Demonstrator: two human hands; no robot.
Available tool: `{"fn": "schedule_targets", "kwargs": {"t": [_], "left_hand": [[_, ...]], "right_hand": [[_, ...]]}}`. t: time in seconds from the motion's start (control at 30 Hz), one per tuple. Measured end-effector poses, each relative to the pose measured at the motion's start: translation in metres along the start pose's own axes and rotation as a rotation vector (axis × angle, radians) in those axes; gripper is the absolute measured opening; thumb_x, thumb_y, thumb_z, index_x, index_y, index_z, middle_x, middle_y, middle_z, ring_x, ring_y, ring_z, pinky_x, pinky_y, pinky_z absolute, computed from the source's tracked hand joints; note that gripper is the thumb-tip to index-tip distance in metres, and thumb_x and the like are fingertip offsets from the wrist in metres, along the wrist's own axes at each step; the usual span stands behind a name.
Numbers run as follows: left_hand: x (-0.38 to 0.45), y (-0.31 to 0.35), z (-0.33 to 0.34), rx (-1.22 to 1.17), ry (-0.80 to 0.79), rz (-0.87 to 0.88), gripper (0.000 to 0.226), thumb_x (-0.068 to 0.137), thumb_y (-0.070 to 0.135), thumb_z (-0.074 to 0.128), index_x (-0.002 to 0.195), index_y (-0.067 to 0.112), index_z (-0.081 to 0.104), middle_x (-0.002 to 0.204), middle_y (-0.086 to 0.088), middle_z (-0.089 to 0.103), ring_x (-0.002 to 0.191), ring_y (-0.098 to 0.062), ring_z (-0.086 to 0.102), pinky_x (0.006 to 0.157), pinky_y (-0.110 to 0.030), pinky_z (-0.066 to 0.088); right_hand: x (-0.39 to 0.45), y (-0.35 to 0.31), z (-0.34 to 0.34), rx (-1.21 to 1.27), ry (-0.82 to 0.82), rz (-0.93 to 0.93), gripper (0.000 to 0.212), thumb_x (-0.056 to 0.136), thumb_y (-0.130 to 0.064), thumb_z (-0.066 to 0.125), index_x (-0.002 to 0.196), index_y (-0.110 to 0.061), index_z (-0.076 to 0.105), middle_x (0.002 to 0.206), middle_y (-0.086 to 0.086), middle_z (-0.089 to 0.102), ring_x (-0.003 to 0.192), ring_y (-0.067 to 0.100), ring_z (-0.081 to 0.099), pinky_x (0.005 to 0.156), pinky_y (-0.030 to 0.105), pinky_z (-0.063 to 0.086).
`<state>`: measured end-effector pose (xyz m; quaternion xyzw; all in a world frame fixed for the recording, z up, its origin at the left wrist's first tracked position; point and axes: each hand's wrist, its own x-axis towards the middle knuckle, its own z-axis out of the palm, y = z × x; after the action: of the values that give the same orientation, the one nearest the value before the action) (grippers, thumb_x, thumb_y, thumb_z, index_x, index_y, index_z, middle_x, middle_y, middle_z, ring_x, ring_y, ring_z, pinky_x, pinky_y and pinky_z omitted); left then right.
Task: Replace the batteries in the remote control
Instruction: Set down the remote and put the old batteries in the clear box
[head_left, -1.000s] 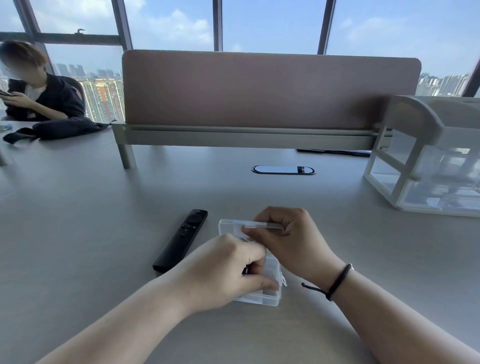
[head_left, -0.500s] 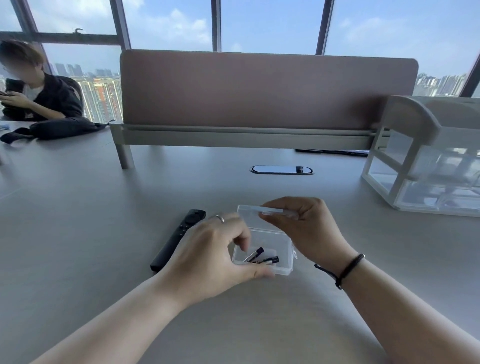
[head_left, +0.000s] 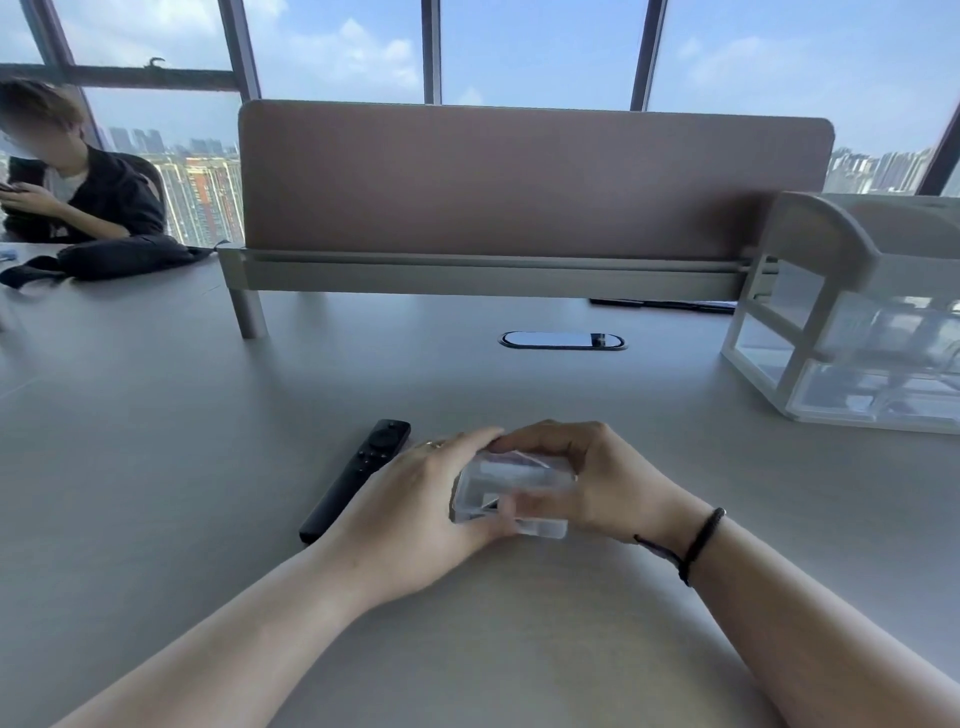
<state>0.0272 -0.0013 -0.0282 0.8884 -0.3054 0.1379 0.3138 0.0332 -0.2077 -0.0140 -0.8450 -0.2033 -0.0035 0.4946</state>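
A slim black remote control (head_left: 356, 478) lies face up on the grey table (head_left: 156, 441), slanting from near left to far right. Just right of it, a small clear plastic box (head_left: 511, 488) sits between both of my hands, blurred by motion. My left hand (head_left: 415, 509) grips its left side and covers the remote's right edge. My right hand (head_left: 592, 478) curls over the box's top and right side. The batteries inside are hidden from view.
A brown desk divider (head_left: 519, 182) stands across the back, with a cable port (head_left: 562, 340) in front of it. A white drawer organiser (head_left: 852, 322) stands at the right. At the far left a person sits behind a black bag (head_left: 114, 257).
The box was open with its lid held up and dark batteries visible. Now both hands have closed around it, and it is lifted and tilted.
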Motion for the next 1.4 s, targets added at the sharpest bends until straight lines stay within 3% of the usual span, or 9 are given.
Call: {"fn": "schedule_targets", "kwargs": {"t": [0.13, 0.2, 0.37, 0.57, 0.63, 0.97, 1.1, 1.27, 1.4], "left_hand": [[0.003, -0.006, 0.002, -0.049, -0.074, 0.02, 0.052, 0.089, 0.055, 0.062, 0.136, 0.035, 0.054, 0.132, 0.017, 0.062, 0.124, 0.003, 0.052, 0.099, -0.024, 0.044], [0.003, -0.011, 0.006, 0.026, -0.069, 0.018, 0.06, 0.087, 0.054, 0.064, 0.141, 0.029, 0.052, 0.147, 0.01, 0.051, 0.138, 0.002, 0.038, 0.112, -0.02, 0.029], [0.002, -0.011, 0.008, 0.071, -0.118, 0.036, 0.062, 0.087, 0.037, 0.069, 0.145, 0.025, 0.048, 0.152, 0.005, 0.045, 0.143, 0.001, 0.03, 0.114, -0.012, 0.017], [0.001, -0.012, 0.014, 0.01, -0.107, -0.004, 0.063, 0.089, 0.048, 0.063, 0.146, 0.029, 0.044, 0.157, 0.009, 0.036, 0.145, 0.003, 0.021, 0.118, -0.018, 0.016], [0.0, -0.011, 0.015, 0.016, -0.102, -0.012, 0.062, 0.09, 0.049, 0.06, 0.146, 0.029, 0.043, 0.157, 0.009, 0.033, 0.146, 0.002, 0.02, 0.117, -0.016, 0.014], [0.002, -0.011, 0.01, 0.068, -0.02, 0.033, 0.052, 0.084, 0.063, 0.056, 0.131, 0.043, 0.058, 0.142, 0.019, 0.055, 0.133, 0.005, 0.043, 0.106, -0.028, 0.041], [0.0, -0.006, 0.004, 0.207, 0.008, -0.065, 0.069, 0.072, 0.079, 0.05, 0.132, 0.046, 0.055, 0.142, 0.018, 0.054, 0.132, -0.003, 0.044, 0.11, -0.029, 0.035], [-0.001, -0.004, -0.002, 0.398, -0.026, -0.348, 0.083, 0.074, 0.083, 0.043, 0.146, 0.043, 0.029, 0.161, 0.005, 0.025, 0.148, -0.02, 0.014, 0.117, -0.044, 0.021], [-0.005, -0.005, -0.004, 0.468, -0.071, -0.48, 0.065, 0.088, 0.066, 0.041, 0.143, 0.032, 0.036, 0.161, 0.0, 0.027, 0.144, -0.022, 0.024, 0.106, -0.038, 0.036]], "right_hand": [[0.003, 0.004, 0.002, -0.034, 0.043, 0.007, 0.019, 0.075, -0.041, 0.081, 0.092, -0.033, 0.077, 0.112, -0.014, 0.07, 0.106, -0.002, 0.065, 0.093, 0.027, 0.052], [0.004, 0.007, 0.002, -0.072, 0.081, 0.033, 0.009, 0.077, -0.035, 0.08, 0.085, -0.033, 0.077, 0.112, -0.013, 0.07, 0.107, -0.001, 0.064, 0.096, 0.03, 0.051], [0.005, 0.014, -0.001, -0.053, 0.013, 0.068, 0.015, 0.072, -0.025, 0.085, 0.083, -0.028, 0.075, 0.109, -0.013, 0.075, 0.1, 0.008, 0.07, 0.093, 0.033, 0.055], [0.006, 0.014, -0.005, -0.053, -0.032, 0.066, 0.016, 0.073, -0.021, 0.086, 0.082, -0.026, 0.073, 0.115, -0.017, 0.07, 0.103, -0.008, 0.065, 0.077, 0.006, 0.047], [0.007, 0.014, -0.004, -0.068, -0.039, 0.054, 0.018, 0.072, -0.022, 0.086, 0.082, -0.027, 0.072, 0.115, -0.02, 0.069, 0.106, -0.009, 0.064, 0.088, 0.01, 0.046], [0.006, 0.018, 0.0, -0.091, -0.074, 0.024, 0.018, 0.078, -0.028, 0.08, 0.089, -0.031, 0.066, 0.124, -0.016, 0.066, 0.109, 0.006, 0.065, 0.097, 0.032, 0.052], [0.005, 0.021, 0.004, -0.148, -0.002, 0.04, 0.029, 0.074, -0.035, 0.082, 0.097, -0.037, 0.065, 0.122, -0.014, 0.061, 0.108, 0.011, 0.063, 0.093, 0.03, 0.051], [0.014, 0.035, -0.001, -0.34, 0.143, 0.068, 0.029, 0.084, -0.04, 0.07, 0.11, -0.05, 0.062, 0.134, -0.023, 0.048, 0.108, 0.003, 0.057, 0.081, 0.011, 0.041], [0.02, 0.04, -0.002, -0.46, 0.176, 0.113, 0.037, 0.094, -0.039, 0.057, 0.128, -0.052, 0.054, 0.156, -0.02, 0.033, 0.134, 0.01, 0.048, 0.102, 0.022, 0.039]]}}
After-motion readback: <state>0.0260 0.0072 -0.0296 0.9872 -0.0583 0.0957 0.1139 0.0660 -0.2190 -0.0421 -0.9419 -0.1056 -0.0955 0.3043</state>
